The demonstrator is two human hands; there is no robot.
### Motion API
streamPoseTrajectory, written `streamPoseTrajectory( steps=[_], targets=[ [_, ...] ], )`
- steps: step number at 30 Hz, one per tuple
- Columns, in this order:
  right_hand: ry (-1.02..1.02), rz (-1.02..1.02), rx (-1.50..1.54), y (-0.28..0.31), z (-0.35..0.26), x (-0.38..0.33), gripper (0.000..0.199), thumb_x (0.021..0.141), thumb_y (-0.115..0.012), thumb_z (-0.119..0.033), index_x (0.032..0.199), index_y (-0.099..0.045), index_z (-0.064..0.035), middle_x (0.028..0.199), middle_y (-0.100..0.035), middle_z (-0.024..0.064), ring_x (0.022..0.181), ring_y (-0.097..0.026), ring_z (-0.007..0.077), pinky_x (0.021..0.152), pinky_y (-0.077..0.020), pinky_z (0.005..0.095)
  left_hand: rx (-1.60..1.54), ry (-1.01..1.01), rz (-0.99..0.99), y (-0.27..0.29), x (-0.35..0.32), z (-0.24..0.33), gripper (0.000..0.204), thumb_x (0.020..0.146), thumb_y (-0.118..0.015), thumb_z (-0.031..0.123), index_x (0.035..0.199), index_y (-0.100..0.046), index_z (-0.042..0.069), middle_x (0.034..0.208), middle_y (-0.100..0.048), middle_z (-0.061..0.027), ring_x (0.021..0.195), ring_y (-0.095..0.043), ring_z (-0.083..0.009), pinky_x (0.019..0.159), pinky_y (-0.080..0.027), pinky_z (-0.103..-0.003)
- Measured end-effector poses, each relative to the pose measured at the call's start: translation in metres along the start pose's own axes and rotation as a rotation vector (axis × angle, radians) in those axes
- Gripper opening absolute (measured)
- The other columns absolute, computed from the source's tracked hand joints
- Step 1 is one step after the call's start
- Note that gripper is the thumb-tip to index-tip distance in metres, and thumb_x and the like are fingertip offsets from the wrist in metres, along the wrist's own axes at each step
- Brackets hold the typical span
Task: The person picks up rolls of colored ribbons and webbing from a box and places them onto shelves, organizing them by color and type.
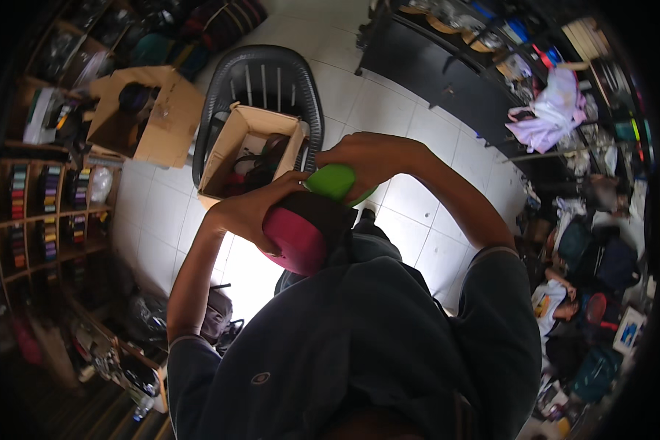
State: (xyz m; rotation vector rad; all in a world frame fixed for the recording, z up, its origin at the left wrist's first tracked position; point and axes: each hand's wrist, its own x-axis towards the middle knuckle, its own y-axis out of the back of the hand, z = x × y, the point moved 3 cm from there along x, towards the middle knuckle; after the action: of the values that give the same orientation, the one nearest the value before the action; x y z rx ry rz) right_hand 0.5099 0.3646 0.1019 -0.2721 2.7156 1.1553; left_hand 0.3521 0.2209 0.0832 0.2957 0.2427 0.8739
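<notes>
Seen in the head view with both forearms reaching toward its middle, the person works with two bare hands. The left hand [255, 213] has its grip curled around a rounded magenta-and-dark item [298, 238], at 8 o'clock just off the centre. The right hand [378, 158], toward 1 o'clock, has its grip closed on a smooth green piece [331, 180] at 12 o'clock, which touches the dark part of the item; whether the two are joined cannot be told. Near the left hand, between 10 and 11 o'clock, an open cardboard box [220, 158] holding dark and reddish things sits on a black chair [312, 88]. Farther out, at 10 o'clock, stands a second cardboard box [169, 121]; at 9 o'clock, a wooden shelf [33, 211] holds colourful spools [49, 188]. Pale tiles cover the floor [374, 106].
</notes>
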Motion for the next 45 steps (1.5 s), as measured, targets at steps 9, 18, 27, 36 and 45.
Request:
streamPoseTrajectory(
  steps=[9, 18, 27, 36, 45],
  targets=[
    [-0.217, 0.376, 0.276, -0.012, 0.028, -0.140, 0.048, 0.060, -0.082, -0.022, 0.099, -0.058, -0.0048, 0.083, -0.066, 0.0118, 0.075, -0.066, 0.0270, 0.066, -0.0512, 0.0355, -0.042, -0.030, -0.164, -0.015, 0.092, 0.026, 0.103, 0.039, -0.085, 0.021, 0.130, -0.040, 0.004, 0.127, -0.041, -0.0107, 0.120, -0.043, -0.0243, 0.102, -0.037, -0.035],
    [-0.319, 0.939, 0.542, -0.057, 0.076, -0.289, 0.057, 0.052, -0.086, -0.008, 0.103, -0.060, -0.0058, 0.094, -0.065, 0.0060, 0.090, -0.063, 0.0175, 0.082, -0.0499, 0.0313, -0.118, -0.043, -0.237, -0.044, 0.192, 0.056, 0.105, 0.037, -0.088, 0.021, 0.131, -0.043, 0.005, 0.125, -0.045, -0.0077, 0.118, -0.045, -0.0229, 0.104, -0.034, -0.035],
    [-0.086, 1.588, 1.097, -0.102, 0.112, -0.362, 0.047, 0.066, -0.074, -0.003, 0.109, -0.055, -0.0045, 0.098, -0.061, 0.0056, 0.094, -0.059, 0.0161, 0.085, -0.0475, 0.0313, -0.512, -0.104, -0.290, -0.110, 0.330, 0.059, 0.110, 0.039, -0.088, 0.022, 0.135, -0.039, -0.001, 0.132, -0.043, -0.0101, 0.124, -0.042, -0.0220, 0.105, -0.031, -0.033],
    [0.017, 1.910, 1.252, -0.120, 0.135, -0.422, 0.043, 0.087, -0.063, -0.025, 0.122, -0.045, -0.0087, 0.110, -0.055, 0.0073, 0.105, -0.052, 0.0165, 0.088, -0.0454, 0.0311, -0.730, -0.084, -0.418, -0.155, 0.432, 0.046, 0.133, 0.036, -0.094, 0.024, 0.143, -0.020, -0.005, 0.139, -0.038, -0.0138, 0.130, -0.038, -0.0227, 0.109, -0.026, -0.036],
    [0.062, 1.943, 1.703, -0.115, 0.206, -0.452, 0.055, 0.093, -0.055, -0.038, 0.136, -0.027, -0.0162, 0.129, -0.041, 0.0125, 0.121, -0.042, 0.0256, 0.094, -0.0447, 0.0373, -0.802, -0.059, -0.515, -0.146, 0.542, 0.035, 0.126, 0.040, -0.092, 0.029, 0.143, -0.028, -0.002, 0.146, -0.033, -0.0165, 0.134, -0.034, -0.0260, 0.111, -0.025, -0.039]
  ],
)
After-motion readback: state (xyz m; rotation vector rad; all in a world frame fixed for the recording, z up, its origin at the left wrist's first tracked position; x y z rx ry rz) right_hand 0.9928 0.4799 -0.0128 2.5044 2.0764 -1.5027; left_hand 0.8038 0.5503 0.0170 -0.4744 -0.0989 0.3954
